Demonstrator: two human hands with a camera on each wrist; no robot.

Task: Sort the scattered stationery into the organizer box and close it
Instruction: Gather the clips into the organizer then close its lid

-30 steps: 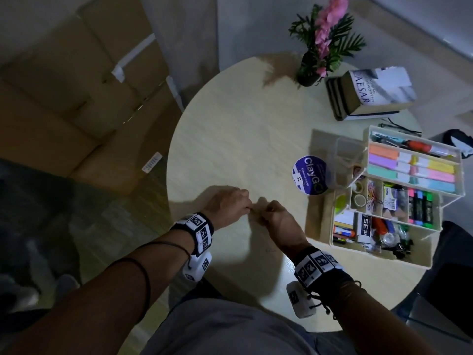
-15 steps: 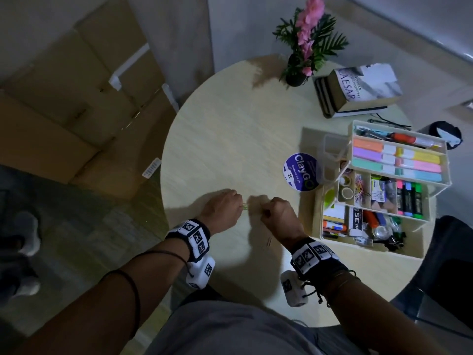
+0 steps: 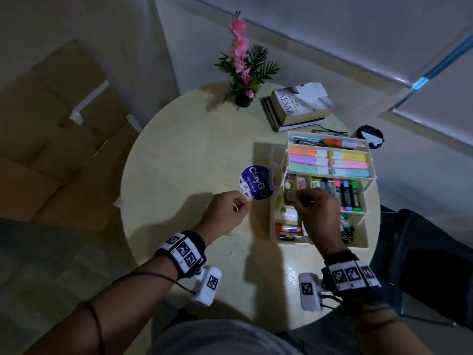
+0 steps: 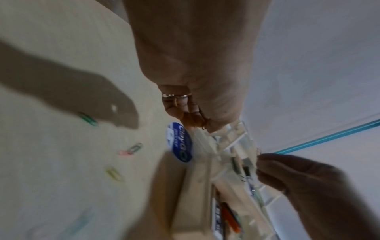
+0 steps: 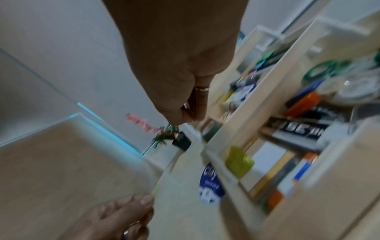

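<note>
The white organizer box (image 3: pixel 364 245) stands open at the table's right, its tiers fanned out and full of markers, sticky notes and small items. My right hand (image 3: pixel 299 198) hovers over the box's middle tier (image 5: pixel 242 110), with fingers curled and pinching a small paper clip (image 4: pixel 258 151). My left hand (image 3: pixel 244 204) is just left of the box, by the round blue ClayGo sticker (image 3: pixel 256 182), and pinches another small clip (image 4: pixel 203 127). Several coloured paper clips lie loose on the table: green (image 4: pixel 88 119), pink and green (image 4: pixel 131 149), yellow (image 4: pixel 113 173).
At the far side of the round wooden table (image 3: pixel 184 149) stand a potted pink flower (image 3: pixel 242 73) and a stack of books (image 3: pixel 297 106). Black hair pins (image 3: pixel 329 129) lie behind the box. Cardboard boxes (image 3: pixel 64 119) sit on the floor to the left.
Both hands rose from the near middle of the table and moved right. The right hand now hangs over the organizer box, the left beside the blue sticker.
</note>
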